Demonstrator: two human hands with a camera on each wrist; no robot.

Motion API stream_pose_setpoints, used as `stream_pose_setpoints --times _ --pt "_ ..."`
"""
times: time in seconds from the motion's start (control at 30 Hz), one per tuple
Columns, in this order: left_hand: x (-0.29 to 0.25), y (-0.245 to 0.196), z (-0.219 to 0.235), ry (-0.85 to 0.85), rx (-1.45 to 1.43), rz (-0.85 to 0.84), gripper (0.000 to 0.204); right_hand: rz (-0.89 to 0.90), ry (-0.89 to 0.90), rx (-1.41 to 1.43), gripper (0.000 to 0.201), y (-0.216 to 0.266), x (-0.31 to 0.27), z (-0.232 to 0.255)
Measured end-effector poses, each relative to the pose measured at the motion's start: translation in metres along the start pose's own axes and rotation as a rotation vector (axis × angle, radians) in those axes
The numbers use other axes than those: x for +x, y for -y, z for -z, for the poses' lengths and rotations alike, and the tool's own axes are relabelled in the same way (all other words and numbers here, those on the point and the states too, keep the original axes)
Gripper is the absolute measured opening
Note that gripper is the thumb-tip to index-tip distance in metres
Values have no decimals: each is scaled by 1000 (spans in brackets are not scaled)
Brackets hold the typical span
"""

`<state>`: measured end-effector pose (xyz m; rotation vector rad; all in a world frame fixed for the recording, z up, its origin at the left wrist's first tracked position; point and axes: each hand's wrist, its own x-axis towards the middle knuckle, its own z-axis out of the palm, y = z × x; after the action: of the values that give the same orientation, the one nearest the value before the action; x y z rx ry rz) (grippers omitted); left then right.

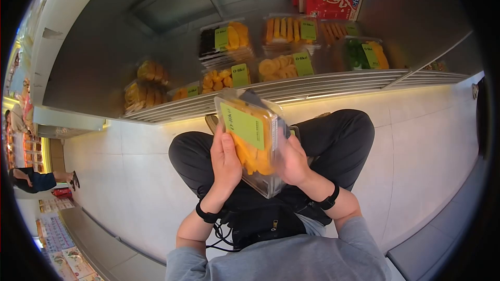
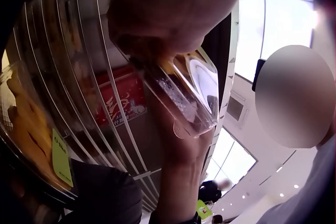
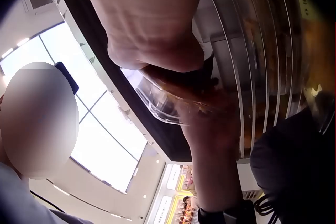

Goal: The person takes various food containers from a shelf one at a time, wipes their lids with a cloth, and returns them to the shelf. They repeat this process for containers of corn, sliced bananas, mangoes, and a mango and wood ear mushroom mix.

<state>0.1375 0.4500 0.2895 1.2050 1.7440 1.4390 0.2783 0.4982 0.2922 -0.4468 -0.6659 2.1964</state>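
- Plastic fruit box (image 1: 255,152), see-through, with orange pieces (image 1: 252,164) inside, sits between both hands' fingers.
- Left hand (image 1: 226,158) grips one side, thumb by the green label (image 1: 244,125).
- Right hand (image 1: 294,163) grips the other side; its fingers look blurry.
- More fruit boxes (image 1: 281,67) sit on the metal shelf (image 1: 359,81), past the fingertips.

"O-like" on the green label (image 1: 243,126) of the held fruit box (image 1: 255,158) and on labels (image 1: 303,64) of shelved boxes (image 1: 276,69)
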Motion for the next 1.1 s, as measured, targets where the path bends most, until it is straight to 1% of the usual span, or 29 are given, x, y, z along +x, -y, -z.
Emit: stream_pose_setpoints --times 0.03,0.07,0.13,0.17,0.2,0.27,0.3,0.33,0.37,0.4,0.43,0.47,0.5,0.53,0.57,0.6,0.67,0.7,0.73,0.8,0.83,0.87,0.93,0.97,1.0,1.03,1.07,1.1 --pt "2 -1 2 5 -2 1 51 -44 65 2 50 -1 -3 1" --pt "6 0 8 -13 -2 -24 50 -42 57 0 50 -3 -7 3" --pt "13 2 19 -52 -3 -73 49 -88 84 -157 60 -9 -17 8" --pt "15 5 22 -67 11 -66 46 -66 85 -167 64 -12 -22 10" --pt "17 6 26 -67 9 -64 46 -68 82 -168 64 -13 -26 13" --pt "20 6 31 -94 97 -72 42 -120 44 -86 65 -15 -32 18" --pt "21 4 30 -100 110 -123 42 -120 44 -85 65 -15 -33 18" --pt "21 4 31 -99 111 -122 42 -85 33 -208 62 -14 -35 16" --pt "22 5 34 1 198 -179 43 -49 23 -331 60 -13 -35 15" --pt "23 5 37 101 285 -236 44 -48 26 -332 60 -12 -35 14" --pt "25 3 38 152 276 -239 43 -59 3 -375 55 -10 -34 14" --pt "27 -3 40 146 280 -242 43 -69 -17 -416 51 -9 -32 14" --pt "30 -13 42 206 232 -146 41 -68 -11 -415 51 -10 -30 12" --pt "33 -21 45 267 184 -48 39 -8 -34 -469 48 -12 -28 9" --pt "39 -24 49 298 152 -64 40 53 -58 -523 46 -14 -25 6" --pt "42 -26 48 295 154 -66 40 54 -54 -523 46 -15 -22 5" --pt "49 -29 46 196 193 -64 43 3 85 -902 50 -19 -16 5" --pt "54 -33 45 143 203 -104 43 152 100 -914 51 -27 -11 0" --pt "63 -32 49 140 204 -109 43 157 104 -915 51 -28 -8 -2" --pt "92 -26 72 67 342 -176 47 77 156 -874 52 -28 -4 -4" --pt "109 -34 81 54 397 -222 49 92 117 -770 51 -31 -5 -3" --pt "131 -43 91 38 451 -267 51 94 121 -773 51 -33 -5 4" --pt "182 -37 114 -39 620 -412 53 37 76 -731 50 -33 -6 25" --pt "204 -35 124 9 741 -372 54 -1 30 -700 46 -29 -7 32" --pt "223 -34 132 57 860 -330 56 0 35 -705 46 -24 -9 41" --pt "240 -28 137 51 857 -334 56 3 -22 -712 46 -20 -12 50" --pt "256 -18 140 114 966 -304 58 7 -80 -719 46 -15 -14 57" --pt "266 -6 143 179 1074 -273 60 11 -77 -725 46 -9 -16 64"
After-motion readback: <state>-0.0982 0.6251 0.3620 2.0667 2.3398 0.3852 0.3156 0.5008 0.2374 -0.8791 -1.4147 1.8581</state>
